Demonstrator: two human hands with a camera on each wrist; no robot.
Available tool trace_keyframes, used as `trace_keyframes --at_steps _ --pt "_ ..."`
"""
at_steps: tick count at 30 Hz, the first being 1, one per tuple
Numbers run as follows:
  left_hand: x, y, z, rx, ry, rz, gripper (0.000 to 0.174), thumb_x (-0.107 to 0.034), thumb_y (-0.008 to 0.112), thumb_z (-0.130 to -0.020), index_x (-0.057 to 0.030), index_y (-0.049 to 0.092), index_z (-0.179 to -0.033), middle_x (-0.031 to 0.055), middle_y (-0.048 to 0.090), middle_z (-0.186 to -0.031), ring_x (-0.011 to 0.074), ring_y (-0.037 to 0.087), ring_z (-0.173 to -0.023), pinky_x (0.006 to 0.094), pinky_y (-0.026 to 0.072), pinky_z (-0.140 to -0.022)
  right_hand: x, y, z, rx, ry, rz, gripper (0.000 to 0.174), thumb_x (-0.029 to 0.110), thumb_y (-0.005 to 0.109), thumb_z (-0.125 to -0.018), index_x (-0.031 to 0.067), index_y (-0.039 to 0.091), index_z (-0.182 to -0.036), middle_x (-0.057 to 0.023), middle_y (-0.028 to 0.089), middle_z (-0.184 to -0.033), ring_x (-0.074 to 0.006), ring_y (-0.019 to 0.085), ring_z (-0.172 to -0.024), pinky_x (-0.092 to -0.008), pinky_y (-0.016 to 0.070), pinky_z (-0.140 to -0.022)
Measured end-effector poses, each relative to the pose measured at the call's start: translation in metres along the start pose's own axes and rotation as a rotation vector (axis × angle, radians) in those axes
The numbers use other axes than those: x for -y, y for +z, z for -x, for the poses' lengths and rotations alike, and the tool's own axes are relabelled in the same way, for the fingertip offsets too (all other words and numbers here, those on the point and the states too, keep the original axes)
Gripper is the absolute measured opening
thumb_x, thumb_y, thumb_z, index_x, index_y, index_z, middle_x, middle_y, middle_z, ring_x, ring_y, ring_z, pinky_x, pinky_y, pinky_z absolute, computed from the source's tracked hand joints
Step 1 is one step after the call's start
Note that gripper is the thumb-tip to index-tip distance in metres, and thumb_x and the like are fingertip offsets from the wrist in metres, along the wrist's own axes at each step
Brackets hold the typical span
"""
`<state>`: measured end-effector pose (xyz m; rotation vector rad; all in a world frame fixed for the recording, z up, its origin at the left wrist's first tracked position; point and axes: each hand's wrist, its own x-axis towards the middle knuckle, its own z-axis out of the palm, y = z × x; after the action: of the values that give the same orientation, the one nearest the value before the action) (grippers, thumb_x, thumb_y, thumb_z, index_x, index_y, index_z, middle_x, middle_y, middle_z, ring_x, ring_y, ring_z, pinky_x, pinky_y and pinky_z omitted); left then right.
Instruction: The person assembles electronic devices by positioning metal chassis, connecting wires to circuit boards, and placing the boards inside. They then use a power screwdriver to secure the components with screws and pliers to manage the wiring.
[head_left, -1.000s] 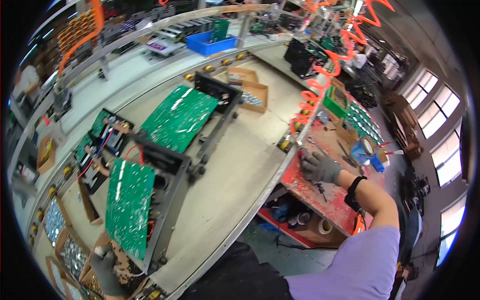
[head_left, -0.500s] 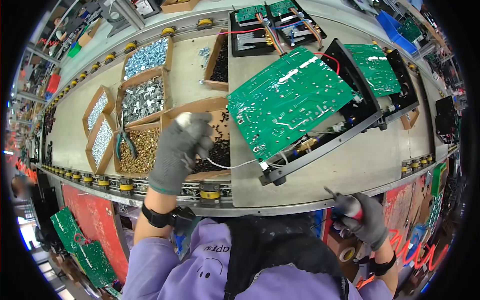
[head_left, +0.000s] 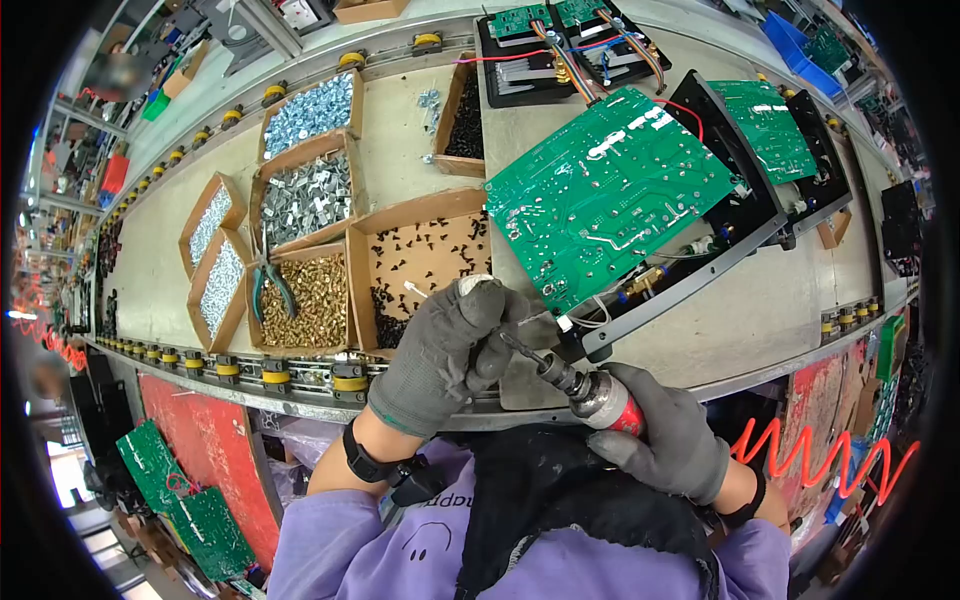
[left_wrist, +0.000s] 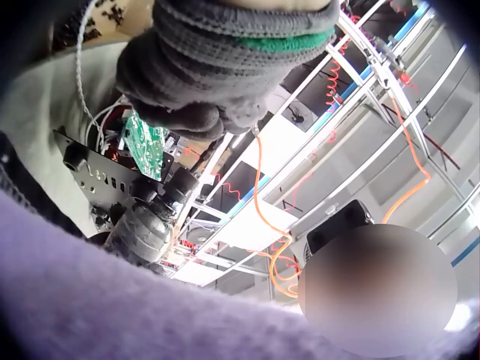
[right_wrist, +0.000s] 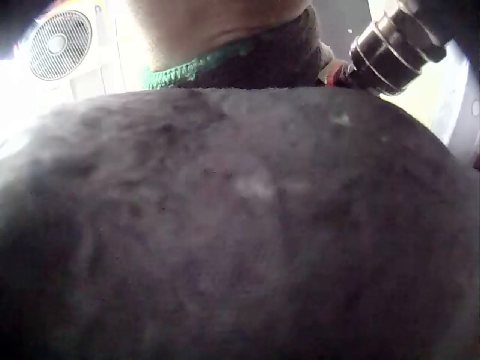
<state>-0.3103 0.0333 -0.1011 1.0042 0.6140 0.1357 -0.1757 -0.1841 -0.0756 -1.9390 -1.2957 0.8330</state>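
The gloved left hand (head_left: 450,345) has its fingers curled round a thin white cord, which leads right to a green circuit board (head_left: 610,190) on a black metal frame (head_left: 690,285). That cord (left_wrist: 81,67) also hangs beside the left hand (left_wrist: 217,71) in the left wrist view. The gloved right hand (head_left: 670,440) grips a red and silver power tool (head_left: 603,398), its tip angled up-left close to the left fingers. In the right wrist view, the tool's metal part (right_wrist: 390,49) shows at top right, and dark fabric fills most of the picture.
Left of the board, cardboard trays hold black screws (head_left: 430,245), brass parts (head_left: 305,300), grey clips (head_left: 305,195) and bluish screws (head_left: 308,115). Pliers (head_left: 270,285) lie over the brass tray. A second board (head_left: 765,130) stands at right; a coiled red hose (head_left: 825,460) hangs lower right.
The right hand has brought the tool up and left, close to the left hand. The left hand has moved right and down from over the black-screw tray. The head view has turned down to the bench.
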Motion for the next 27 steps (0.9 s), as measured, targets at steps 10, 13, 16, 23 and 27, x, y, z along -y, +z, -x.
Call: trace_keyframes --at_steps 10,13,16,23,27 --pt "-0.018 0.023 -0.004 -0.023 0.177 -0.326 0.047 -0.048 0.065 -0.092 -0.0019 0.058 -0.09 -0.0017 0.049 -0.061 0.0051 0.042 -0.047 0.0188 0.0279 -0.042 0.003 -0.008 0.012 -0.053 0.057 -0.082 0.061 0.035 0.073 -0.085 0.0016 0.047 -0.13 -0.0215 0.068 -0.091 -0.0407 0.068 -0.079 -0.0438 0.054 -0.067" --pt "-0.025 0.044 -0.001 -0.077 0.218 -0.15 0.023 -0.022 0.064 -0.092 -0.0005 0.066 -0.099 0.0006 0.057 -0.067 0.006 0.046 -0.05 0.0214 0.0342 -0.045 0.003 -0.023 0.015 -0.009 0.103 -0.195 0.059 0.034 0.072 -0.087 0.0021 0.047 -0.13 -0.0209 0.068 -0.09 -0.0392 0.069 -0.079 -0.0429 0.054 -0.068" --pt "-0.034 0.053 -0.013 0.026 0.133 -0.103 0.025 -0.024 0.068 -0.091 -0.0014 0.066 -0.102 0.0 0.057 -0.066 0.0066 0.049 -0.051 0.0216 0.036 -0.046 0.0 -0.037 0.02 0.058 0.191 -0.411 0.058 0.033 0.071 -0.088 0.0023 0.047 -0.13 -0.0192 0.069 -0.088 -0.035 0.07 -0.077 -0.0405 0.0541 -0.069" --pt "-0.076 0.086 -0.065 0.129 0.197 -0.531 0.042 -0.025 0.058 -0.094 -0.0017 0.059 -0.13 0.0018 0.067 -0.085 0.0048 0.056 -0.063 0.0185 0.0442 -0.054 -0.02 -0.072 0.041 -0.087 0.216 -0.528 0.06 0.033 0.072 -0.086 0.0013 0.049 -0.131 -0.0148 0.068 -0.089 -0.0256 0.069 -0.077 -0.035 0.0525 -0.072" --pt "-0.097 0.039 -0.152 0.017 0.484 -1.047 0.069 -0.052 0.059 -0.093 -0.0018 0.05 -0.139 0.0067 0.062 -0.117 0.0148 0.058 -0.102 0.029 0.0469 -0.083 -0.045 -0.103 0.076 -0.313 0.34 -0.734 0.074 0.048 0.076 -0.079 0.0007 0.05 -0.129 -0.0082 0.063 -0.094 -0.0168 0.063 -0.086 -0.0318 0.0503 -0.075"
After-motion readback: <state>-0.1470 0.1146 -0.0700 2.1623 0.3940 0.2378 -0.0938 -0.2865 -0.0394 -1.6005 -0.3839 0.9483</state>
